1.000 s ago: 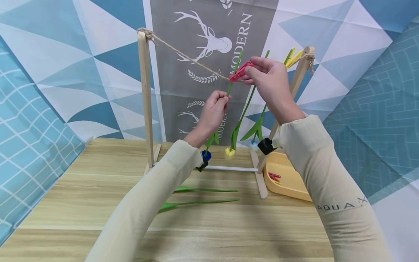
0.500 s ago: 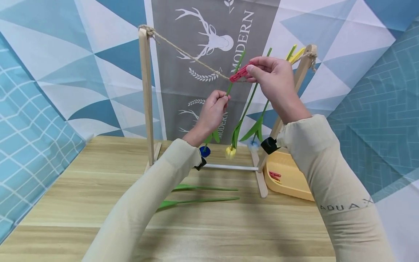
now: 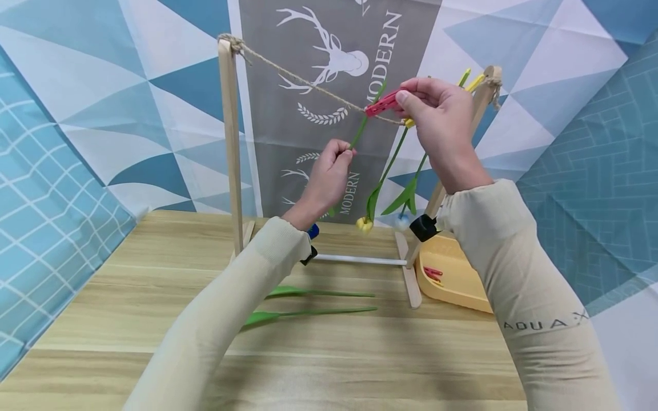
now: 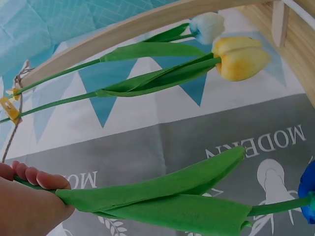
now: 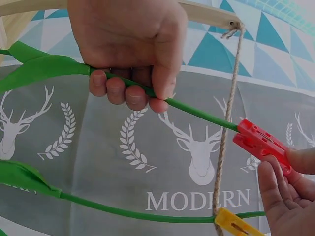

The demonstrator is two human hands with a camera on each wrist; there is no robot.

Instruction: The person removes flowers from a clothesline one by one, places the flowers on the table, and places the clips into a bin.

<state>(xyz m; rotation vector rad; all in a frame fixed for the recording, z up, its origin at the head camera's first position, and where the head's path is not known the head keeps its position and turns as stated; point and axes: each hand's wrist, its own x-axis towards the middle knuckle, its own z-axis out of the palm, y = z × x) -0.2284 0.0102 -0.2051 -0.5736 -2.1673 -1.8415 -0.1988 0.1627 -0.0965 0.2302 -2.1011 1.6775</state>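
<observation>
**Red clothespin (image 3: 382, 104) and blue tulip (image 3: 359, 132) stem meet at a twine line (image 3: 321, 89)**

Head view: the left hand (image 3: 329, 171) grips the stem of the upside-down blue tulip, its bloom partly hidden behind the sleeve. Above it, the right hand (image 3: 444, 123) pinches the red clothespin, whose tip touches the stem where it crosses the twine. The line is strung between a left wooden post (image 3: 231, 148) and a right wooden post (image 3: 482, 103). A yellow tulip (image 3: 374, 201) and a pale blue-white tulip (image 3: 406, 197) hang head down nearer the right post. Two green stems (image 3: 319, 312) lie on the wood-grain table (image 3: 308, 365); beside the frame, a yellow-orange tray (image 3: 462, 302) holds more clothespins (image 3: 432, 272).

Left wrist view: the left hand's fingers are curled round the stem just beside the leaves; the blue bloom is cut off at the edge. Yellow clips (image 4: 10, 108) hold the other two tulips at the twine.

Right wrist view: the right hand's thumb and fingers close on the clothespin's handles. Its jaws meet the stem just beside the twine; whether they also bite the twine I cannot tell.
</observation>
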